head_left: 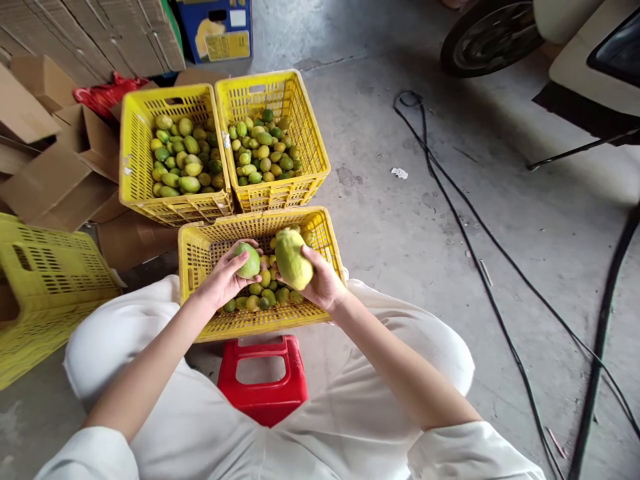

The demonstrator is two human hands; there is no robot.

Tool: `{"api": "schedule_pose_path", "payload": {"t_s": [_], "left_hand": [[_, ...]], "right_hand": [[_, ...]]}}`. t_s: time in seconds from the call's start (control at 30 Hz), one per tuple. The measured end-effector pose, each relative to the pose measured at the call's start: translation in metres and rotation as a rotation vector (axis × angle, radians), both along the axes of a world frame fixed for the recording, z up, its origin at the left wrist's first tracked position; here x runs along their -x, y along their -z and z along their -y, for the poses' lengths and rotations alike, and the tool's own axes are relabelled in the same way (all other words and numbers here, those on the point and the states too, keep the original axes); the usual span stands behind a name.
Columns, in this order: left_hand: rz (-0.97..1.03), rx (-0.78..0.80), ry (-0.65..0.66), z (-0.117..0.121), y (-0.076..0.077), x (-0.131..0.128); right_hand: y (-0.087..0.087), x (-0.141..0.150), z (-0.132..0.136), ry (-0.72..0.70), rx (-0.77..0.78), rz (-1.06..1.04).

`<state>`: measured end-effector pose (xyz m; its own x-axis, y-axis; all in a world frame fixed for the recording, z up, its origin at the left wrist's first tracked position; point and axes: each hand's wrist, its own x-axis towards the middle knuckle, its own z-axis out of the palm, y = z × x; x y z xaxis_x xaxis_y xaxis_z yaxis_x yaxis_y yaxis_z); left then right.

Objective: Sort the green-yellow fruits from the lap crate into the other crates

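My left hand (226, 275) is closed round a rounded green lemon (248, 261), thumb on top. In my right hand (324, 283) is a larger, pale yellow-green lemon (293, 260) with a knobbly end pointing away from me. Both hands are side by side, above the near yellow plastic crate (260, 328) between my knees. Green and yellowish lemons (265, 297) lie in that crate, partly hidden by my hands and the held fruit.
Two more yellow crates (175, 207) (280, 193) of lemons stand behind. A red plastic stool (263, 400) is below the near crate. Cardboard boxes (60, 173) and another yellow crate (55, 280) are at left. Black cables (480, 267) cross the floor at right, near a wheeled vehicle (493, 37).
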<state>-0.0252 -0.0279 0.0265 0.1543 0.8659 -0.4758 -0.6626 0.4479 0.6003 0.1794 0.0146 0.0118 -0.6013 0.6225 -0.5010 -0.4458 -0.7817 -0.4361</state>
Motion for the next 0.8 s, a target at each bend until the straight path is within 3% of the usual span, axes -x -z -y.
{"api": "schedule_pose_path", "payload": {"t_s": [0.17,0.37,0.53,0.67,0.8], "left_hand": [[0.093,0.123,-0.021,-0.001,-0.002,-0.002],[0.013,-0.006,-0.046,-0.004,-0.006,0.004],[-0.069,0.028,-0.011,-0.003,0.000,0.003],[-0.084,0.192,-0.017,-0.005,0.000,-0.001],[0.035,0.272,-0.168,-0.009,-0.012,0.001]], "right_hand": [[0.002,-0.003,0.001,-0.018,0.023,0.005],[-0.013,-0.012,-0.011,0.023,-0.002,-0.102],[-0.009,-0.003,-0.006,-0.047,-0.062,0.045],[-0.004,0.001,-0.001,-0.089,0.050,0.123],[-0.012,-0.004,-0.008,-0.040,0.189,0.021]]}}
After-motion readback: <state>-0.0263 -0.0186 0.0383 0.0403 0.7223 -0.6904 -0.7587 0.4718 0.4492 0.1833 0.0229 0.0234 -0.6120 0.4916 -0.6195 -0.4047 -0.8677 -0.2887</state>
